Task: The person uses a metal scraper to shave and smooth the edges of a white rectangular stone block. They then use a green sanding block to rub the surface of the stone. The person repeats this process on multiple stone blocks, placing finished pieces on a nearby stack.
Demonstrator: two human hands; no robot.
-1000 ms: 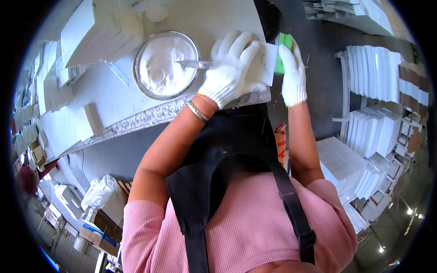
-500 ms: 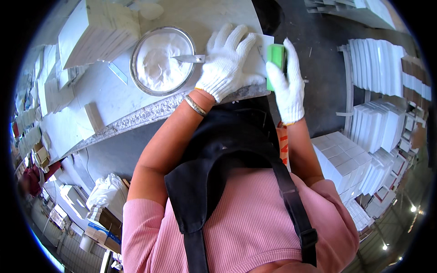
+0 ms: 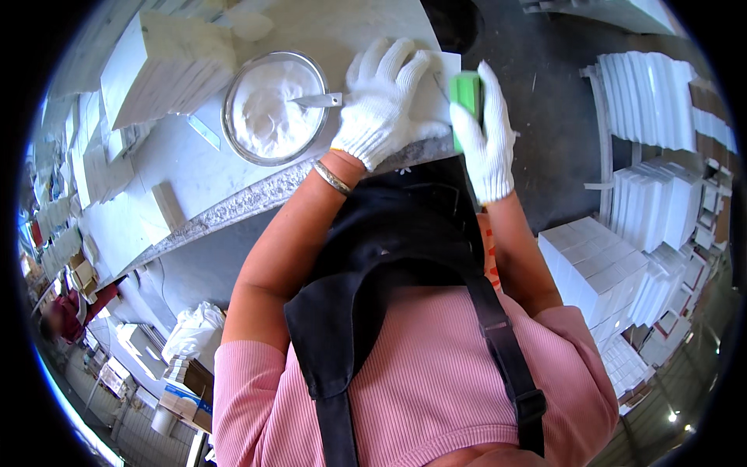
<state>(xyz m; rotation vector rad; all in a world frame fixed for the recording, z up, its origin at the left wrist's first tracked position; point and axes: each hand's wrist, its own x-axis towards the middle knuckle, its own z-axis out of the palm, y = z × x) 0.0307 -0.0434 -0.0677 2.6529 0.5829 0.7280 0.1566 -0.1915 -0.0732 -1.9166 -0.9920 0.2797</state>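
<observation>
My left hand (image 3: 385,97), in a white knit glove, lies flat with its fingers spread on a white tile (image 3: 445,71) at the worktable's right end. In my gloved right hand (image 3: 490,148) is a green block (image 3: 465,89), gripped between thumb and fingers and held upright against the tile's right edge. Left of my left hand stands a round metal-rimmed bowl (image 3: 225,117) of white paste (image 3: 268,117). A putty knife (image 3: 319,100) rests with its blade in the paste and its handle over the rim, close to my left glove.
Stacked white slabs (image 3: 167,70) stand on the worktable (image 3: 194,175) left of the bowl, with a small flat strip (image 3: 204,132) nearby. Piles of white tiles (image 3: 646,101) line the floor at right. Far left, another person in dark red (image 3: 68,317) is visible.
The whole view has shifted slightly. Both hands keep nearly the same places, the left flat on the tile and the right holding the green block at its edge.
</observation>
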